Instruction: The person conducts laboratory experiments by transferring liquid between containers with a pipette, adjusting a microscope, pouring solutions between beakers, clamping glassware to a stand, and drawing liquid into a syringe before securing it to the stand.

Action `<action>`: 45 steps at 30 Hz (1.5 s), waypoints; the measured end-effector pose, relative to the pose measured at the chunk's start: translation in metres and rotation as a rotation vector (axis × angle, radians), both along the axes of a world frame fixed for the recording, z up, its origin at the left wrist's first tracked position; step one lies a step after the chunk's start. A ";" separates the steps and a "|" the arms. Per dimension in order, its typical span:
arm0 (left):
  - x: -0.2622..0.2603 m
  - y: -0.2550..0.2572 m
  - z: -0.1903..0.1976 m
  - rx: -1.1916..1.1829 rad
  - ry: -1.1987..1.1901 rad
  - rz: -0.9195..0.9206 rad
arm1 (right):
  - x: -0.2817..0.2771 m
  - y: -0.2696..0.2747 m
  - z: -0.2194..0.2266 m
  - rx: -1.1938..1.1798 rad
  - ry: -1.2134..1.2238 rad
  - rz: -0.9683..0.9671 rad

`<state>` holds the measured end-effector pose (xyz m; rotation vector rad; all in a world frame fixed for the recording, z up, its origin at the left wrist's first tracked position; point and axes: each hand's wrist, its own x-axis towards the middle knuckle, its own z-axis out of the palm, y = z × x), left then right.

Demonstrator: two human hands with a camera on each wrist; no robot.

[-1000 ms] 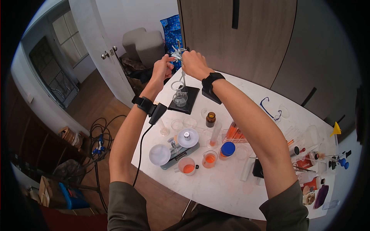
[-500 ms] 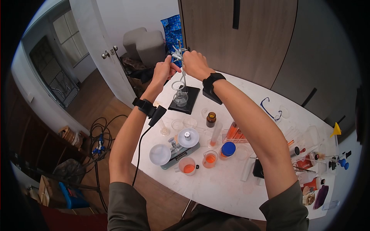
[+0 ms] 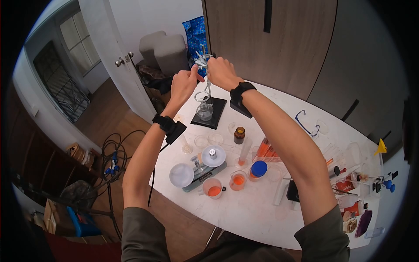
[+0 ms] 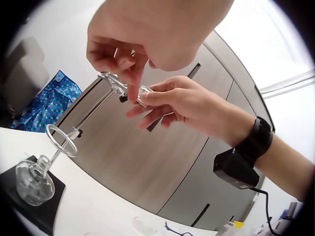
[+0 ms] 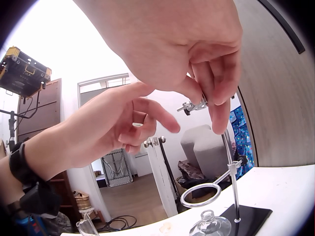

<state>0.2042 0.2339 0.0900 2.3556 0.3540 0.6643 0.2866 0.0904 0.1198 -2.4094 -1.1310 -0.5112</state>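
A metal clamp (image 3: pixel 202 62) is mounted high on the rod of the stand (image 5: pixel 233 189). My right hand (image 3: pixel 222 73) pinches the clamp's end, seen in the left wrist view (image 4: pixel 192 104). Just left of the clamp is my left hand (image 3: pixel 184 85); the right wrist view (image 5: pixel 110 125) shows its fingers loosely bent, holding nothing. Lower on the rod is a metal ring (image 5: pixel 201 195). Below the ring, a clear glass flask (image 3: pixel 204 112) sits on the black base (image 3: pixel 219 108).
Nearer on the white table (image 3: pixel 235 214) are a balance (image 3: pixel 198 177), a brown bottle (image 3: pixel 239 135), beakers of orange liquid (image 3: pixel 238 180) and a blue-lidded jar (image 3: pixel 259 169). Glasses (image 3: pixel 307 126) and assorted labware lie to the right. A cabinet (image 3: pixel 270 52) stands behind.
My left hand has drawn slightly down and away from the clamp, its fingers shifting position. My right hand has stayed at the clamp.
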 end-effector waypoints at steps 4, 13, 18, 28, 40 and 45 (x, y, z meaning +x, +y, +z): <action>0.026 0.020 -0.017 -0.032 -0.208 0.086 | -0.003 -0.002 0.003 -0.018 0.014 -0.010; 0.038 0.022 -0.017 -0.318 -0.220 -0.017 | -0.002 -0.001 0.003 -0.004 0.052 -0.023; 0.044 0.026 -0.016 -0.301 -0.215 -0.014 | 0.000 0.000 0.004 -0.041 0.021 -0.018; 0.036 0.010 -0.009 -0.313 -0.269 -0.042 | 0.000 -0.001 0.006 -0.024 0.023 -0.008; 0.020 0.022 0.000 -0.685 0.046 -0.042 | 0.001 -0.001 0.002 -0.018 0.008 -0.011; 0.017 0.023 0.000 -0.911 0.072 -0.230 | 0.000 -0.003 0.003 -0.021 0.015 -0.006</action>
